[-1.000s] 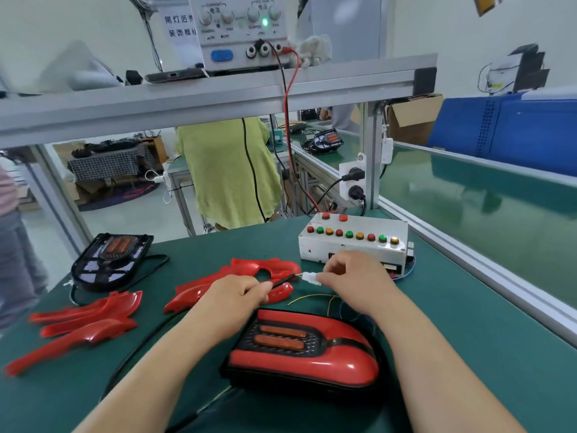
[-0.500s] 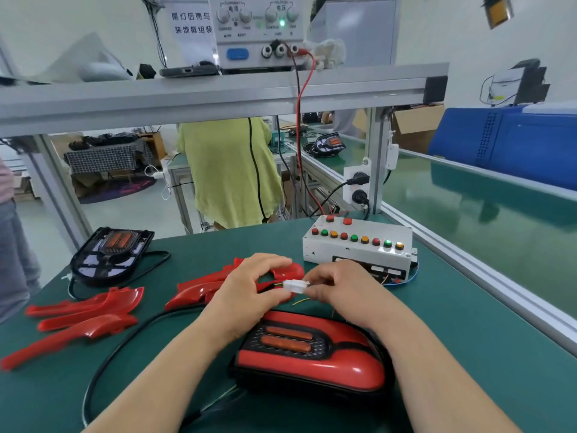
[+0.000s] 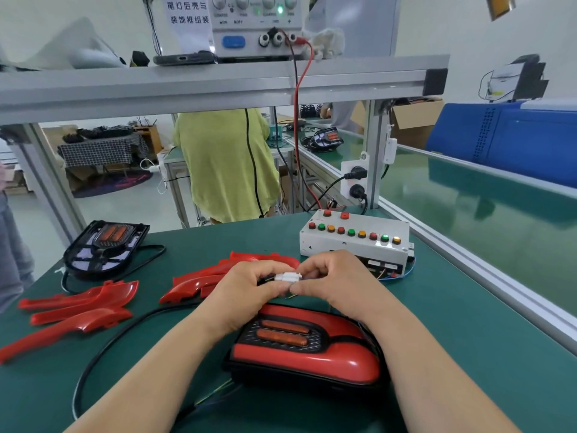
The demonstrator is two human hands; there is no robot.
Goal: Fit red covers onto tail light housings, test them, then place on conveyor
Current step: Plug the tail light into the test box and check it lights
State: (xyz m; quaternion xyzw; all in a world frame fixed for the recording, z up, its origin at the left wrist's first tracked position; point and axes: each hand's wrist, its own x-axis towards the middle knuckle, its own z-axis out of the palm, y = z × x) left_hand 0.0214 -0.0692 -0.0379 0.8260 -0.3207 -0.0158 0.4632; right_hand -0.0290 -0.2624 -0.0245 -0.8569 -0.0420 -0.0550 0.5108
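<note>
The tail light (image 3: 288,337) at 6 o'clock already wears its red cover (image 3: 331,359); testing is starting. The left hand (image 3: 246,292) and right hand (image 3: 337,285) each pinch one half of the white connector (image 3: 288,277) just above it. A bare housing (image 3: 103,248) at 10 o'clock and the conveyor (image 3: 474,210) remain. Unlike a second ago, its halves now touch

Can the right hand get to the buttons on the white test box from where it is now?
Probably yes. The test box sits just beyond the right hand, with nothing between them. But its fingers pinch the white connector together with the left hand, so it must let go first.
</note>
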